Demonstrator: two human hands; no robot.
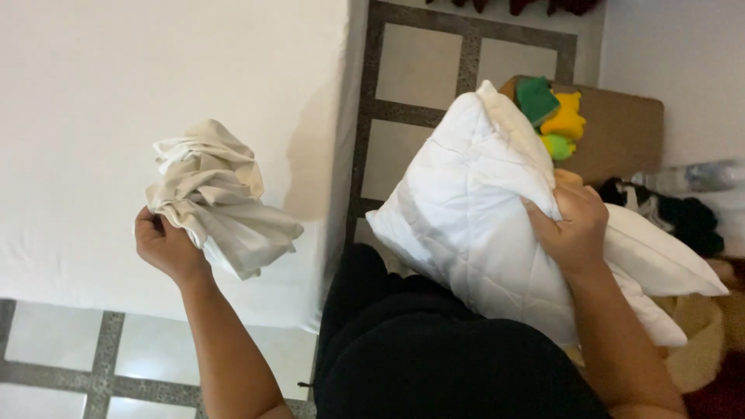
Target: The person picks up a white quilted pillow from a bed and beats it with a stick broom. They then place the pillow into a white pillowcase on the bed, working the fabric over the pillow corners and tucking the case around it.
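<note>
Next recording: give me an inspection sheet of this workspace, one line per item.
Surface: white bed beside a tiled floor.
Job's things: bunched cream cloth; white quilted pillow.
Clutter: green and yellow soft toy on a brown board; dark clothes; clear bottle.
Grippers: left hand grips the cloth; right hand clutches the pillow.
Cables: nothing seen.
Surroundings: white wall.

The person wore a plain black garment of soft, matte fabric (434, 349) covering the torso and lap. Both forearms were bare, with no sleeves reaching the wrists. The left hand (164, 247) and right hand (576, 225) were bare, without gloves.
</note>
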